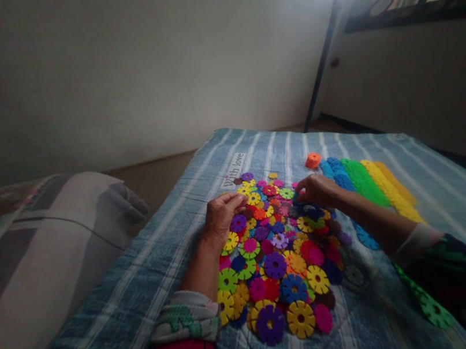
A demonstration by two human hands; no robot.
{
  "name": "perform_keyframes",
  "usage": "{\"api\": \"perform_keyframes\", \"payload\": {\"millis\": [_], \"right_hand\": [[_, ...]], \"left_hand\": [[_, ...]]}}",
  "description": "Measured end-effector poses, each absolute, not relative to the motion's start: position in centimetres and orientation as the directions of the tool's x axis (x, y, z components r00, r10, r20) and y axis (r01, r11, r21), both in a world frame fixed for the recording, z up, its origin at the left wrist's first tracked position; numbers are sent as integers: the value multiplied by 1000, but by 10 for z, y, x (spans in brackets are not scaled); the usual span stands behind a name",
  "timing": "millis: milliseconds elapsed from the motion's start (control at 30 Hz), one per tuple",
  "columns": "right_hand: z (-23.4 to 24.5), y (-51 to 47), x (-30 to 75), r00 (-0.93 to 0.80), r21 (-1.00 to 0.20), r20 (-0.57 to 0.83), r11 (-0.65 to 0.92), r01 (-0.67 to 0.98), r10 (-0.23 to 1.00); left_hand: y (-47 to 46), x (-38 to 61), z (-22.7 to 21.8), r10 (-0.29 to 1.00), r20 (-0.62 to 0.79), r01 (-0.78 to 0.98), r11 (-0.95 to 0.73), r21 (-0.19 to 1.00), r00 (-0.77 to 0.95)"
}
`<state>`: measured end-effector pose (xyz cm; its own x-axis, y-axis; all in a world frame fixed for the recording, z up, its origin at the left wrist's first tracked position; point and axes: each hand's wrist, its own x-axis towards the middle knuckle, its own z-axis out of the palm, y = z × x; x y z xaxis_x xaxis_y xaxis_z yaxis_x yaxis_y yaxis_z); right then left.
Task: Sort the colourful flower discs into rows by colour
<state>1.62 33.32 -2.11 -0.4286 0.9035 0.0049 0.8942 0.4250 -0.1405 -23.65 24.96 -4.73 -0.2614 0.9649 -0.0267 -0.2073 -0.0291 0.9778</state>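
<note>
A heap of several colourful plastic flower-shaped discs (278,255) lies on a blue striped bed cover (174,247). My left hand (224,214) rests at the heap's left edge, fingers curled over the discs near a purple one. At the heap's far right side my right hand (316,190) has its fingers pinched together among the discs; what they hold is hidden. Beyond my right hand, rows of sorted discs lie side by side: blue (335,173), green (363,181), yellow (388,189), with an orange stack (312,160) at the far end.
A grey and white pillow (47,254) lies to the left of the bed cover. A pale wall stands behind, and a dark-framed window or door (404,3) is at the upper right. A green disc chain (430,305) lies by my right sleeve.
</note>
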Motion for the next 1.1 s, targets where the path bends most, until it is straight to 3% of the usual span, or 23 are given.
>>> {"api": "perform_keyframes", "payload": {"millis": [533,767,1100], "right_hand": [[-8,328,21,-465,-151,103,476,867,879],[2,371,86,-264,2,143,267,964,954],[-5,383,105,-265,122,131,250,961,955]], "left_hand": [[251,-236,-45,956,-53,-210,-10,978,-288],[249,-235,-43,957,-47,-214,-16,977,-285],[248,-234,-41,953,-41,-187,-17,982,-300]]}}
